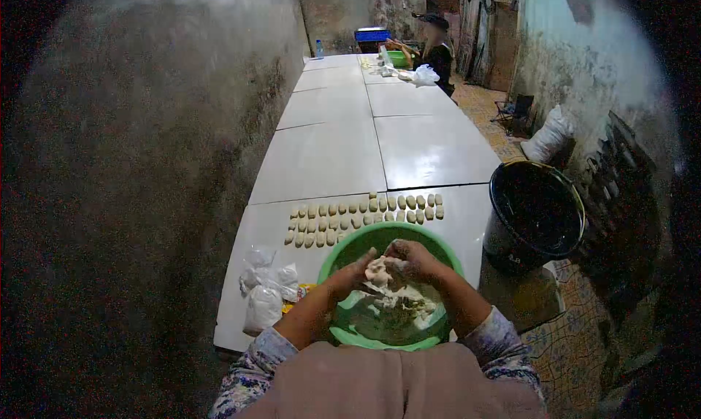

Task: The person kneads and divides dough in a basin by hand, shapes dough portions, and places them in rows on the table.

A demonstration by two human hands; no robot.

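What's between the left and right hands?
A pale lump of dough, between the left hand and right hand, over the green basin. Shows in the head view.

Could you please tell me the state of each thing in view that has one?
Left hand: fingers on the dough lump
Right hand: curled, at the dough lump
Dough lump: rough, unshaped
Green bowl: uncovered, partly filled
Small dough pieces: shaped, set in rows
Plastic bag: bulging, white inside
Black bucket: uncovered, contents too dark to tell
White sack: bulging
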